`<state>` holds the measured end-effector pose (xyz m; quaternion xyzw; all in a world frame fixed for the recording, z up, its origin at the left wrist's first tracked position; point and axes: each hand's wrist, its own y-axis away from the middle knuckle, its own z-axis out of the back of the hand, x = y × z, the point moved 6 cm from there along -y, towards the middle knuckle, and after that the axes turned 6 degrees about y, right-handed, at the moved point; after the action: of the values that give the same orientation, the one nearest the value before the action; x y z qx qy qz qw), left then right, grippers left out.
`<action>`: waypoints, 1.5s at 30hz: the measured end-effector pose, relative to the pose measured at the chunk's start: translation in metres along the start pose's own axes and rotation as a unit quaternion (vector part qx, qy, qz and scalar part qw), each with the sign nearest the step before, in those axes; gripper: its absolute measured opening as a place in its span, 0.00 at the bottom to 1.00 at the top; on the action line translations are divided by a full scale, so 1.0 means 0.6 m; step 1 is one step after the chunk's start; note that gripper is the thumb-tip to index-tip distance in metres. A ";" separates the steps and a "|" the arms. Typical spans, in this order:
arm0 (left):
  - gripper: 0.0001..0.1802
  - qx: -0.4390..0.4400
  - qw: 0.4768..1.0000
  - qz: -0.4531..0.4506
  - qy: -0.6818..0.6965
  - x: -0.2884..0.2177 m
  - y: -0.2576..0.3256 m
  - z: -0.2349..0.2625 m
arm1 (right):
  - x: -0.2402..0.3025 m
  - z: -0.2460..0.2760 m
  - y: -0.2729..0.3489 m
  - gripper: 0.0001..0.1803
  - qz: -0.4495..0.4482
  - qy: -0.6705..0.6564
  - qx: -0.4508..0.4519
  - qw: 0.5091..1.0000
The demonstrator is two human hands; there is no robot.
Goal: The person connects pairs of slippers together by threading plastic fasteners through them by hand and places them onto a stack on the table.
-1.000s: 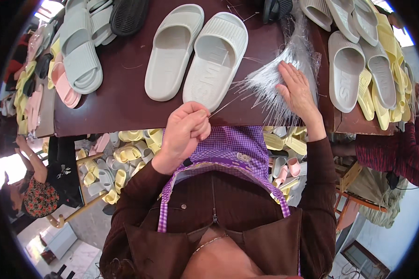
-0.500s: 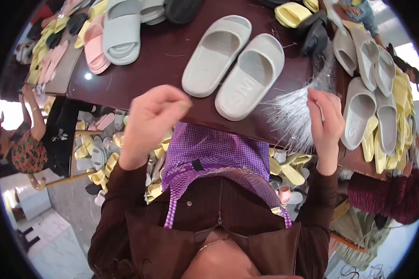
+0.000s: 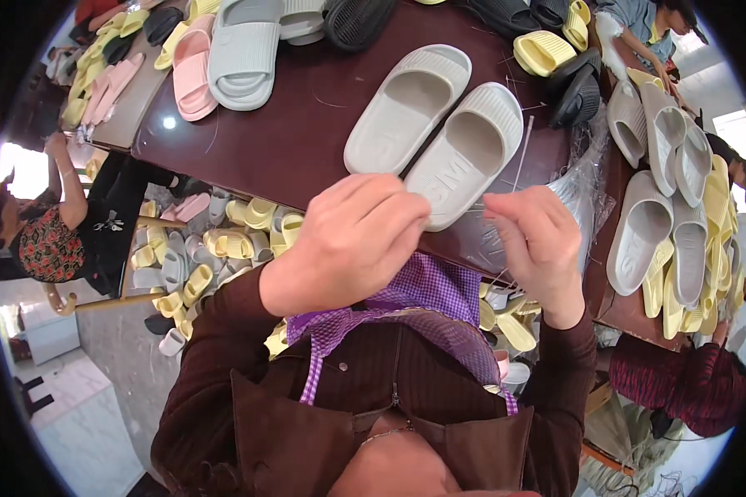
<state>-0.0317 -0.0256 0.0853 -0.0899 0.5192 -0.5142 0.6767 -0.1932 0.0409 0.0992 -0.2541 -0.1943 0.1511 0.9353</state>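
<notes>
So, the grey slides (image 3: 454,178) sit paired on the table (image 3: 257,161), heels toward the person — probably for easy reach. Left hand (image 3: 348,236) curls by a heel, right hand (image 3: 545,244) curls beside a strand (image 3: 523,153) — can't tell if either's gripping.

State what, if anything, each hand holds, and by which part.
It cannot be told: left hand and right hand look pinched, but anything in their grip is indistinct.
</notes>
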 end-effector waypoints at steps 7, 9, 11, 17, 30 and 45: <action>0.08 0.015 0.999 -0.003 -0.045 0.015 0.040 0.003 | -0.048 -0.035 0.026 0.05 -0.104 -0.050 0.045 0.992; 0.07 0.024 0.999 0.006 -0.027 0.034 0.046 -0.012 | -0.062 -0.062 0.029 0.04 -0.115 -0.047 0.074 0.989; 0.06 0.044 0.999 0.008 -0.020 0.048 0.042 -0.036 | -0.081 -0.083 0.032 0.05 -0.142 -0.035 0.101 0.984; 0.03 0.072 0.995 0.042 -0.050 0.110 0.024 -0.075 | -0.141 -0.132 0.013 0.08 -0.197 0.031 0.160 0.967; 0.07 0.107 0.965 0.037 -0.237 0.182 -0.021 -0.141 | -0.154 -0.144 0.008 0.12 -0.192 0.100 0.148 0.965; 0.08 0.080 0.956 -0.035 -0.281 0.052 0.016 -0.098 | -0.220 -0.045 0.026 0.09 -0.275 0.014 0.008 0.961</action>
<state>-0.0748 -0.0216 0.0342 -0.1940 0.2618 -0.5315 0.7819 -0.3002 -0.0076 0.0317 -0.1858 -0.2425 -0.1142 0.9453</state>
